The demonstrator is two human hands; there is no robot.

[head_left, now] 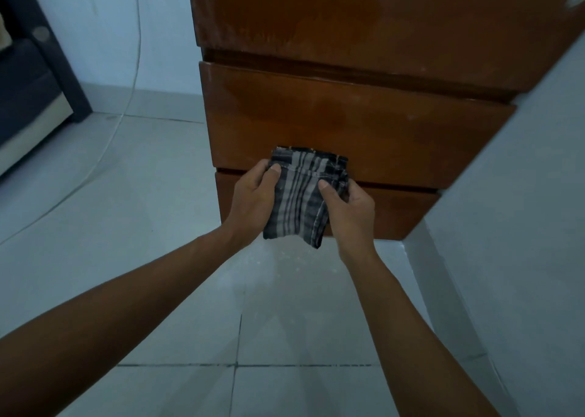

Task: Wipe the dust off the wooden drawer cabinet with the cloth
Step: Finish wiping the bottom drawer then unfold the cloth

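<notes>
The wooden drawer cabinet (pixel 348 115) stands in front of me, brown and glossy, with pale dust smears on its top and along the upper front edge. A folded dark grey and white plaid cloth (pixel 300 198) hangs in front of the lower drawers. My left hand (pixel 253 195) grips the cloth's left edge with the thumb on top. My right hand (pixel 351 207) pinches its right side. The cloth's upper edge lies near the gap between the two lower drawers; I cannot tell whether it touches the wood.
Pale floor tiles (pixel 158 274) spread below and to the left. A white wall (pixel 522 210) closes in on the right of the cabinet. A dark piece of furniture (pixel 28 84) stands at far left, and a thin white cable (pixel 126 106) runs down the back wall.
</notes>
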